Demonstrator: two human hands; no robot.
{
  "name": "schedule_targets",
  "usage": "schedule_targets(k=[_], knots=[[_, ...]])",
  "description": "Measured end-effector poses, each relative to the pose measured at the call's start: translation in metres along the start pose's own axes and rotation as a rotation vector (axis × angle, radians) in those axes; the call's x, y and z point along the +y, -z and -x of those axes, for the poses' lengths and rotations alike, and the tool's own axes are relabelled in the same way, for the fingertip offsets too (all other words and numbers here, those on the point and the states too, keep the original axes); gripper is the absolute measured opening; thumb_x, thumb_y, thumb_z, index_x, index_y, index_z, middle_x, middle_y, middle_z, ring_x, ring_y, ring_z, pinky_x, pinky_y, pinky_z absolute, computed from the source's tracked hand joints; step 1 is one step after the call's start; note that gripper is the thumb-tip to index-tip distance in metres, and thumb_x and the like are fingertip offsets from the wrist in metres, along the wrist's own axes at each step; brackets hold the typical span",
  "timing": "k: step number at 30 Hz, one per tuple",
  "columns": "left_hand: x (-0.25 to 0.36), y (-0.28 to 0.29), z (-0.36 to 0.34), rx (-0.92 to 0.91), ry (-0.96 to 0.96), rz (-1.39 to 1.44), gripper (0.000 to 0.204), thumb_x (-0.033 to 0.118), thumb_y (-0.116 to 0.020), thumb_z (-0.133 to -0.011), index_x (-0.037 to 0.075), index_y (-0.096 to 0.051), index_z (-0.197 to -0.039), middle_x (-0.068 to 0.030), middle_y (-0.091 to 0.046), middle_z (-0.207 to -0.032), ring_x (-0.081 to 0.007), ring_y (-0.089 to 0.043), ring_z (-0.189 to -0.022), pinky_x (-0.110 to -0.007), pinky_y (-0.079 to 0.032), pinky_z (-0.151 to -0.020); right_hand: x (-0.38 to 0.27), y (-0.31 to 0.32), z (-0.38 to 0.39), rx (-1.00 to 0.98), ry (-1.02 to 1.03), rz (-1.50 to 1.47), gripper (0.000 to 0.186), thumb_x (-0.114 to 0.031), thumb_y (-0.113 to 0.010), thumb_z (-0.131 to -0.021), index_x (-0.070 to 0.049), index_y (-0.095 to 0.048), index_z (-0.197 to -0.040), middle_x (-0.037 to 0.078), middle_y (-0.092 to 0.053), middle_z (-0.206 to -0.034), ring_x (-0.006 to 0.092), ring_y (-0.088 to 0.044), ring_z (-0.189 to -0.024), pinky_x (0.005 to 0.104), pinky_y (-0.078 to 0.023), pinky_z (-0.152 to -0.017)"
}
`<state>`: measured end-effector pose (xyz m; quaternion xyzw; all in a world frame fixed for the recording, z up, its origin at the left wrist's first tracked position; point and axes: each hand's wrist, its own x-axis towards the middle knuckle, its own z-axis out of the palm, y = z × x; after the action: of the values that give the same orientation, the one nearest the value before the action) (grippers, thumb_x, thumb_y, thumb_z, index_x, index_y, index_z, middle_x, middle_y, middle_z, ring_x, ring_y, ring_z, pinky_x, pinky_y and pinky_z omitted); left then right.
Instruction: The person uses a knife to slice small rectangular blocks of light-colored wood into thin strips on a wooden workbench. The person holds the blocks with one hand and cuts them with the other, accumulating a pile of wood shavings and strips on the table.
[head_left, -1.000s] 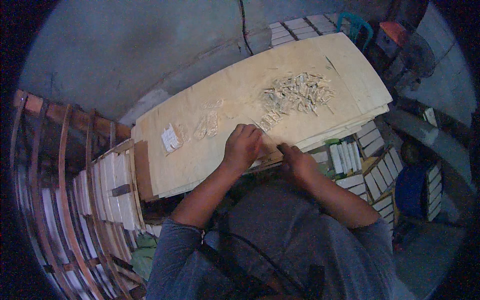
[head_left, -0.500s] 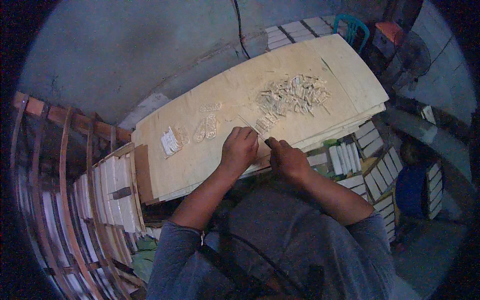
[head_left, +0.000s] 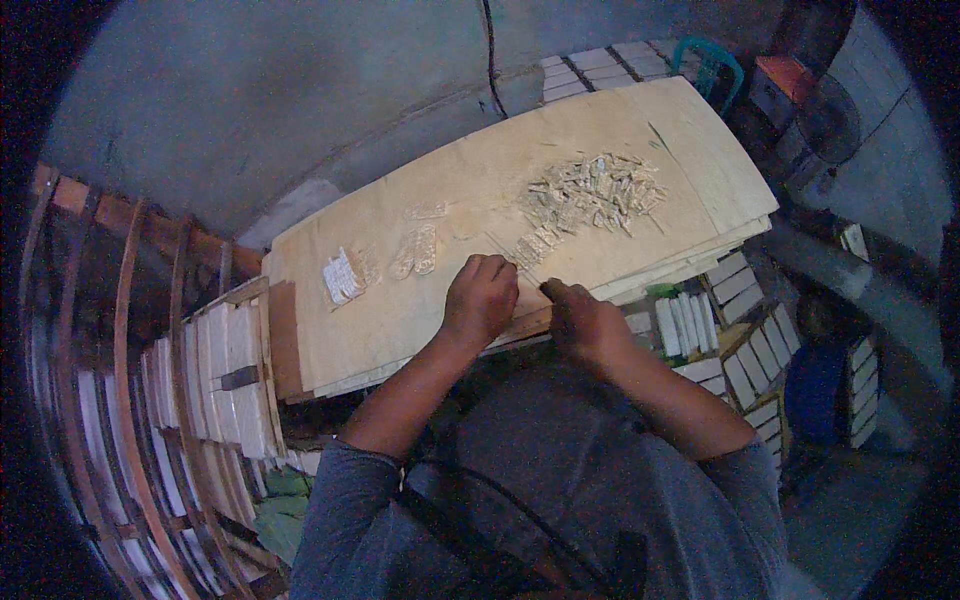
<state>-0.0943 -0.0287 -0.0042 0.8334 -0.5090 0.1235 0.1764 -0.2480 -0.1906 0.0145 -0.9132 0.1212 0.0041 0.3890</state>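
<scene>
My left hand (head_left: 483, 302) is at the front edge of the plywood sheet (head_left: 460, 220). Its fingers are closed on a thin pale stick (head_left: 499, 243) that juts out toward the far side. Just right of it, my right hand (head_left: 588, 325) is closed too, near the stick's close end. Something small and dark shows at its fingertips, but I cannot make out its kind. Beyond my fingers lies a neat row of short pale pieces (head_left: 536, 244), and past that a loose heap of similar pieces (head_left: 600, 190).
On the sheet's left lie a white bundle (head_left: 343, 277) and clear oval packs (head_left: 414, 250). A wooden slatted rack (head_left: 125, 300) stands at far left. Stacked white-slatted trays (head_left: 740, 285), a teal chair (head_left: 708, 68) and a fan (head_left: 828, 120) are on the right.
My right hand has shifted slightly right and nearer to me, widening the space between my hands. My left hand stays almost in place. The whole view has tilted a little.
</scene>
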Motion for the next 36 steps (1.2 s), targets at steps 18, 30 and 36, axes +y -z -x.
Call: schedule_targets(k=[18, 30, 36], knots=[[-0.02, -0.023, 0.021, 0.039, 0.245, 0.275, 0.063, 0.019, -0.083, -0.082, 0.005, -0.055, -0.137, -0.0221, -0.067, -0.117, -0.0433, -0.063, -0.108, -0.052, -0.053, -0.093, 0.073, 0.028, -0.017, 0.155, 0.135, 0.149, 0.044, -0.015, -0.068, -0.092, -0.007, -0.061, -0.134, 0.023, -0.072, -0.109, 0.0446, -0.071, -0.097, 0.0522, -0.058, -0.084], [-0.023, -0.029, 0.012, -0.077, 0.318, 0.254, 0.061, 0.022, -0.08, -0.084, 0.005, -0.056, -0.137, -0.0243, -0.066, -0.126, -0.0444, -0.062, -0.118, -0.052, -0.051, -0.103, 0.048, 0.047, -0.033, 0.29, -0.175, -0.477, 0.037, -0.019, -0.069, -0.101, -0.01, -0.057, -0.134, 0.015, -0.071, -0.096, 0.0229, -0.07, -0.082, 0.0419, -0.057, -0.075], [-0.02, -0.021, 0.011, -0.147, 0.381, 0.208, 0.06, 0.024, -0.079, -0.083, 0.005, -0.058, -0.137, -0.0237, -0.066, -0.129, -0.0445, -0.061, -0.12, -0.052, -0.051, -0.105, 0.061, -0.027, -0.112, 0.103, 0.13, -0.455, 0.05, -0.028, -0.067, -0.1, -0.001, -0.052, -0.14, 0.029, -0.064, -0.129, 0.0472, -0.061, -0.125, 0.0498, -0.049, -0.108]])
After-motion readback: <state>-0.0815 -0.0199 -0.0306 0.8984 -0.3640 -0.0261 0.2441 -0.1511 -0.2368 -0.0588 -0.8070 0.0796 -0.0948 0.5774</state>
